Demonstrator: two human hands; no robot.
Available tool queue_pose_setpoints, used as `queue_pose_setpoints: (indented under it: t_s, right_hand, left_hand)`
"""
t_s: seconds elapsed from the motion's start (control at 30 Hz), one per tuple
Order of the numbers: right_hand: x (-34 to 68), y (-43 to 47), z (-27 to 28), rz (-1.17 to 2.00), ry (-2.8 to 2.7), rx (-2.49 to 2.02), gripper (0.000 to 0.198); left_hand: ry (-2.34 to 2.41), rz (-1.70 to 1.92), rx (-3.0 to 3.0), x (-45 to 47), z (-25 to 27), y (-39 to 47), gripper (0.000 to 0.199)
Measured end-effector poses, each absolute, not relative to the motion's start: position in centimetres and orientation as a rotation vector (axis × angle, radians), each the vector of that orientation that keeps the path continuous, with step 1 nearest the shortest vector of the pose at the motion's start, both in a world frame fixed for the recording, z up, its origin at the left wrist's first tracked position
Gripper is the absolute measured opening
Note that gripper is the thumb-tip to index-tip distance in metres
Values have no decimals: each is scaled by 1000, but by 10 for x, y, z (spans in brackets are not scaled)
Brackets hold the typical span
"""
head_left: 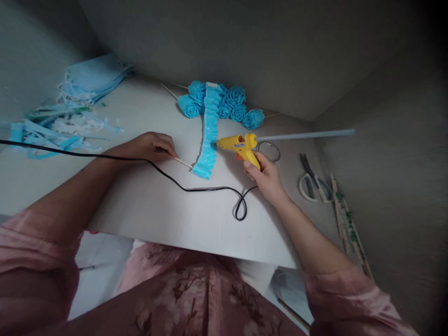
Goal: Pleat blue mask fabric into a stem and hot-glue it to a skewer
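Observation:
Between the fingers of my left hand [154,147] is a thin wooden stick [183,163], its far end at the near end of a ruffled blue strip [210,133]. The strip runs away from me across the table, its far end lying over blue rosettes. My right hand [265,176] is wrapped round the handle of a yellow glue gun [241,144]. Its nozzle points left, close to the strip's right edge; I cannot tell if they touch. A long clear glue stick [308,135] sticks out of the gun's back.
Blue rosettes on sticks [236,96] lie at the back. Folded blue face masks [93,77] and cut scraps [59,128] are at the left. Scissors [313,182], a tape roll [269,151] and green-wrapped sticks [350,224] lie right. A black cord [196,190] crosses the table's front.

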State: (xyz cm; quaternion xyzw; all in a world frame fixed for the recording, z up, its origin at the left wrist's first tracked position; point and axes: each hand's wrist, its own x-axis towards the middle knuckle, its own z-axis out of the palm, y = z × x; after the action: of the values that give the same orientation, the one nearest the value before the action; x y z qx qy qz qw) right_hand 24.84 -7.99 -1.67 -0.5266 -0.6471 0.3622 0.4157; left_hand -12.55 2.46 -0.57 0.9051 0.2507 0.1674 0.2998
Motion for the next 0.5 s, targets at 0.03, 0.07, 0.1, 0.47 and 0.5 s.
queue_pose_setpoints:
  t_s: [0.03, 0.07, 0.1, 0.47, 0.5]
  right_hand:
    - [248, -80, -17, 911, -1608, -1323, 36]
    - [247, -80, -16, 912, -1595, -1325, 34]
    - [246, -81, -15, 916, -1597, -1326, 33]
    - [247, -81, -13, 873, -1545, -1339, 29]
    - [248, -81, -14, 881, -1536, -1334, 30]
  left_hand:
    - [668, 438, 2402, -125, -5, 24, 46]
    - [675, 427, 2401, -125, -5, 24, 47]
    - [684, 416, 2398, -125, -4, 24, 48]
    - [744, 373, 2383, -126, -3, 23, 47]
    - [748, 372, 2383, -126, -3, 22, 47]
